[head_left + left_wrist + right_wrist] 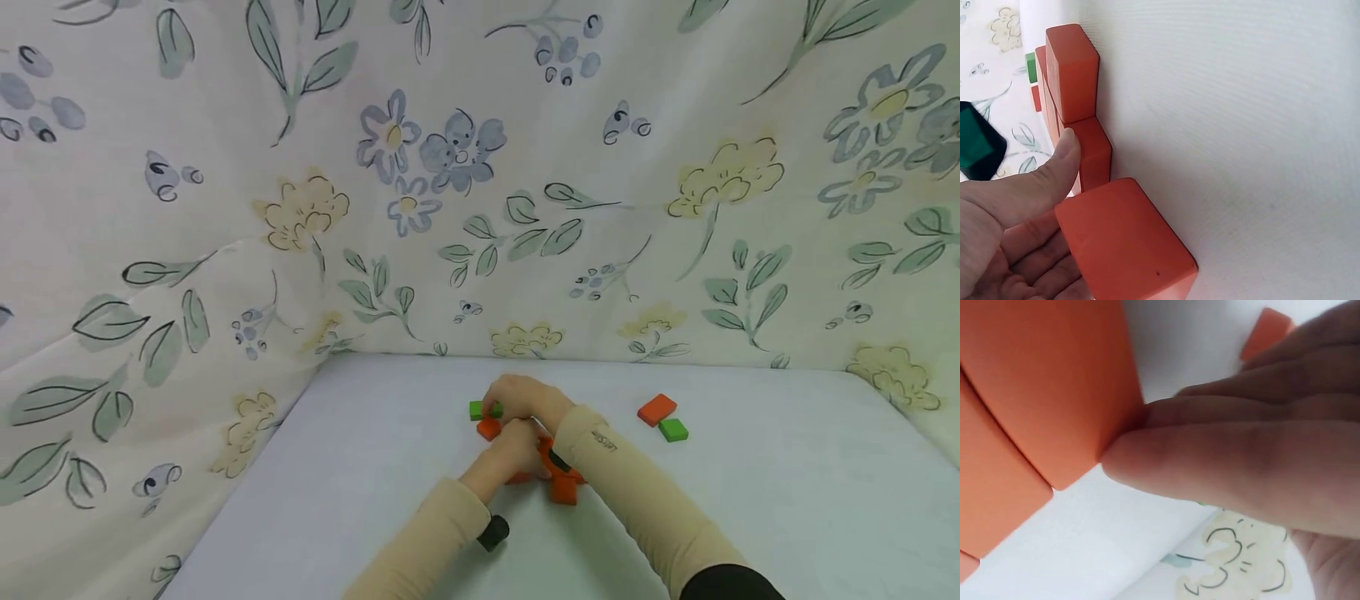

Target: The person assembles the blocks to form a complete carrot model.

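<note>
In the head view my left hand (513,450) is low among several orange blocks, one of them the orange block (564,490) at its near right. The left wrist view shows the left thumb straight against an orange block (1096,150) in a row, its fingers loosely bent behind a closer orange block (1129,240). My right hand (522,396) reaches across just beyond the left hand. Its extended fingers touch the lower corner of a large orange block face (1054,381), which stands flush beside another orange block (997,469).
Past the hands lie a green block (476,410) and a small orange block (489,428). Farther right on the white table (787,483) are an orange block (657,409) and a green block (673,430). Floral cloth (480,208) hangs behind the table.
</note>
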Demonstrator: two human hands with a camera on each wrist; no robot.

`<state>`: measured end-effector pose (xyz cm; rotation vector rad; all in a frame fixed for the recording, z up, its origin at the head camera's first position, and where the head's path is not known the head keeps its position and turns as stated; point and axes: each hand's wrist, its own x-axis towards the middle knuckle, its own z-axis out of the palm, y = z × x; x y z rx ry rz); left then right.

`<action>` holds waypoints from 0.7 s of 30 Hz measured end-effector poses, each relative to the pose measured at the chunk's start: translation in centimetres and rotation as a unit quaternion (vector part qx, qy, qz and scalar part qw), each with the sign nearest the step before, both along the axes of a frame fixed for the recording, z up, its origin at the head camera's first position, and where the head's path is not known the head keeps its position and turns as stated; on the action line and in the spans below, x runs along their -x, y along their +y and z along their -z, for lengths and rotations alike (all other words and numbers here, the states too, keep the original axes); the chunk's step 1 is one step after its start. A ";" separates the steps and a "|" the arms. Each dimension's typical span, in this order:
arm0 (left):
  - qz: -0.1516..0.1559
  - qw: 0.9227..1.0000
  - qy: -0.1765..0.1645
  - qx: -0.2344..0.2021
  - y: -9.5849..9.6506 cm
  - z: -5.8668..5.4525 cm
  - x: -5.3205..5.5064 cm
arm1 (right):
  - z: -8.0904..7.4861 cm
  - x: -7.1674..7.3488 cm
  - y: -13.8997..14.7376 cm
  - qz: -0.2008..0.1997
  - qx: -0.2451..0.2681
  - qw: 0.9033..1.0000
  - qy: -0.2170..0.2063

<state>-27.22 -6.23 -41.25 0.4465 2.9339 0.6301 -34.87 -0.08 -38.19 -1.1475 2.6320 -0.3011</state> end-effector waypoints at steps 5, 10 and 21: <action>-0.013 1.000 0.004 -0.009 0.0 -0.1 -0.1 | 0.6 0.3 -0.2 0.003 0.018 1.000 -0.015; -0.020 1.000 0.003 -0.018 0.1 -0.6 -0.4 | 0.5 0.4 -0.3 -0.007 0.020 1.000 -0.012; -0.010 1.000 0.007 0.013 0.2 -0.7 -0.3 | 1.1 1.0 -0.2 -0.001 0.017 1.000 -0.022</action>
